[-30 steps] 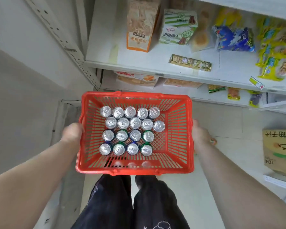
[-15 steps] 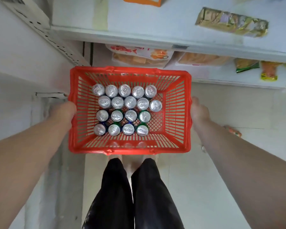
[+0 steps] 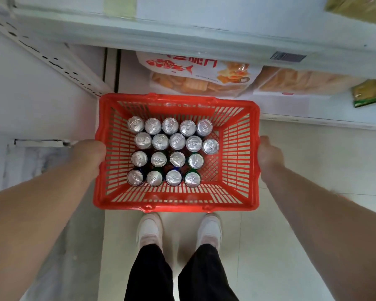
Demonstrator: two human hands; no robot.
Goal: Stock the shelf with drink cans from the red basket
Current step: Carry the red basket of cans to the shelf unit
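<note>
You have the red basket (image 3: pixel 176 207) between your two hands, just in front of your white shoes (image 3: pixel 149 230) and close against the lower shelf (image 3: pixel 291 107); whether its bottom is down on the floor (image 3: pixel 291 246) cannot be told from above. Your left hand (image 3: pixel 89 155) is pressed to the middle of the left rim with the fingers curled out of sight round the basket's side. Your right hand (image 3: pixel 269 156) grips the right rim in the same way, thumb lying along the edge. The drink cans (image 3: pixel 177 141) all stand upright in the basket, silver tops up, packed toward its left side in four rows: five, five, four and four. The right part of the basket's mesh floor is bare. On the lower shelf, just beyond the far rim, lies a white snack bag (image 3: pixel 193 70) with red print, and a green packet (image 3: pixel 369 94) lies further right. The upper shelf (image 3: pixel 182 38) runs across the top, with a barcode label (image 3: pixel 288 56) on its front edge.
</note>
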